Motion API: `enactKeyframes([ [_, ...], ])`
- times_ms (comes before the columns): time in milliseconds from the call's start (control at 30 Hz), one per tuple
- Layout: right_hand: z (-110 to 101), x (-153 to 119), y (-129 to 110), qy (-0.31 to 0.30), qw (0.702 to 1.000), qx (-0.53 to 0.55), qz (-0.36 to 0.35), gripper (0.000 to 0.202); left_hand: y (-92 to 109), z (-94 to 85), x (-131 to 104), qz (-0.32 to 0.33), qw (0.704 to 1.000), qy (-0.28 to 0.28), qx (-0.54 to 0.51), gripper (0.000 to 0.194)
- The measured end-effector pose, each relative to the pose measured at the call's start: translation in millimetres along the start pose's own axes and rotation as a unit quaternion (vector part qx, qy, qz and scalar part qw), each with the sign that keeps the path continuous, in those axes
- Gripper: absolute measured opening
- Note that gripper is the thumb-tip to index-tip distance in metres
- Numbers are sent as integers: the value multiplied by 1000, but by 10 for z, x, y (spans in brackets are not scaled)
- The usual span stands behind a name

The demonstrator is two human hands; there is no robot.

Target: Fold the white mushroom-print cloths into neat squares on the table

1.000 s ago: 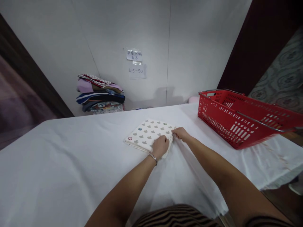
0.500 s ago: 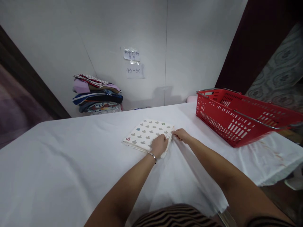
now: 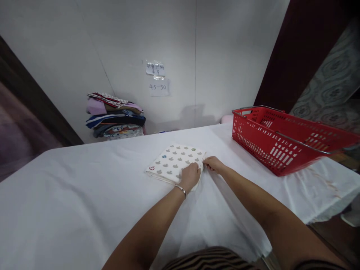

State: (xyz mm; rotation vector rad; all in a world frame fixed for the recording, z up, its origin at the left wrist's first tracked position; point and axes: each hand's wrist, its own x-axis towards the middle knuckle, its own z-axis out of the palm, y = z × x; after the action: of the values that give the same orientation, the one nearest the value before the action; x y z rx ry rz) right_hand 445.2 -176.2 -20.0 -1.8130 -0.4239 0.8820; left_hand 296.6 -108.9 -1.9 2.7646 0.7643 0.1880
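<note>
A folded white cloth (image 3: 168,163) printed with grey apple-like shapes and a few coloured ones lies flat on the white-covered table (image 3: 70,195). My left hand (image 3: 190,175), with a silver bracelet at the wrist, is closed on the cloth's near right part. At the cloth's right edge, the fingers of my right hand (image 3: 213,164) pinch its layers. My hands are close together but apart. The fingertips of both are partly hidden.
A red plastic basket (image 3: 258,138) with metal handles stands on the table's right side. Several folded fabrics (image 3: 115,116) are stacked at the back left by the wall. Paper notes (image 3: 159,87) hang on the wall.
The view has shifted slightly, so the scene sits a little lower. Both hands keep their hold at the cloth's right side, with hardly any movement.
</note>
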Motion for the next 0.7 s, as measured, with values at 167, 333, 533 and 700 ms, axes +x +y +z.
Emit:
enactKeyframes([
  [167, -22, -22, 0, -3, 1000, 20, -1, 24, 55, -21, -1, -11, 1000, -8, -2, 32],
  [333, -71, -15, -79, 22, 999, 40, 9, 19, 40, -26, 8, -21, 1000, -11, -4, 23],
  [533, -124, 138, -205, 72, 997, 36, 22, 26, 47, -30, -15, 15, 999, -8, 39, 18],
  [700, -153, 259, -317, 101, 994, -7, 32, 32, 75, -35, -19, 46, 996, -18, 75, 20],
])
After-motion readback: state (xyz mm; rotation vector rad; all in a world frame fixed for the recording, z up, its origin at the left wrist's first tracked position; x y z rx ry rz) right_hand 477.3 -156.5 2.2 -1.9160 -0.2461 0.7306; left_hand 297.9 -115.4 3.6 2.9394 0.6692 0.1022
